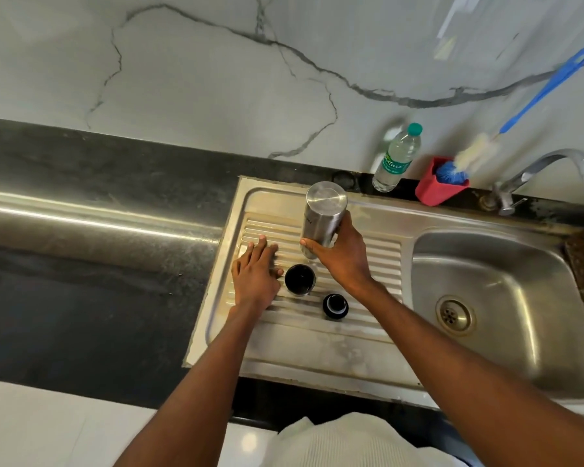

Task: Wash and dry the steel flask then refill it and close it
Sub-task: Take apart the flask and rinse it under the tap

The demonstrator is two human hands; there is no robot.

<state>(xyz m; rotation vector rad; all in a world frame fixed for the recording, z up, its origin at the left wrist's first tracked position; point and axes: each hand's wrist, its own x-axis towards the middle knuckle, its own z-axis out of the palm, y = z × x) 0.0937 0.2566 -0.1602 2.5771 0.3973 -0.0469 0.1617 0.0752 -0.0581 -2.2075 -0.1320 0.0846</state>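
Right hand (343,256) clamped round the lower body of the cylindrical brushed-steel flask (322,217), thumb on the near-left side and fingers wrapped behind; flask held inverted, flat base showing uppermost and tilted away toward the wall, mouth hidden behind the hand and pointing down at the ribbed steel draining board (378,261); probably held so to let the last water run out onto the grooves rather than onto the dark stone worktop (98,203).

Left hand (255,267) spread flat, fingers apart and straight, pressing on the ribs of the board at its left edge; gripping nothing, seemingly there for balance.

Just beside that hand, a small black-lined steel cup (300,279) standing open side up; nearer the body, a round black stopper (335,305) resting on the ribs; both set apart from the flask, likely to drain and to wait for closing.

Steel sink bowl (493,298) to the right under the curved chrome tap (553,170), no water visibly running; clear plastic water bottle with a green cap (398,158) leaning at the wall, a plausible source for refilling; blue-handled bottle brush (533,102) standing in a red holder (434,190).

Washing seemingly done; drying, refilling, closing not yet done.
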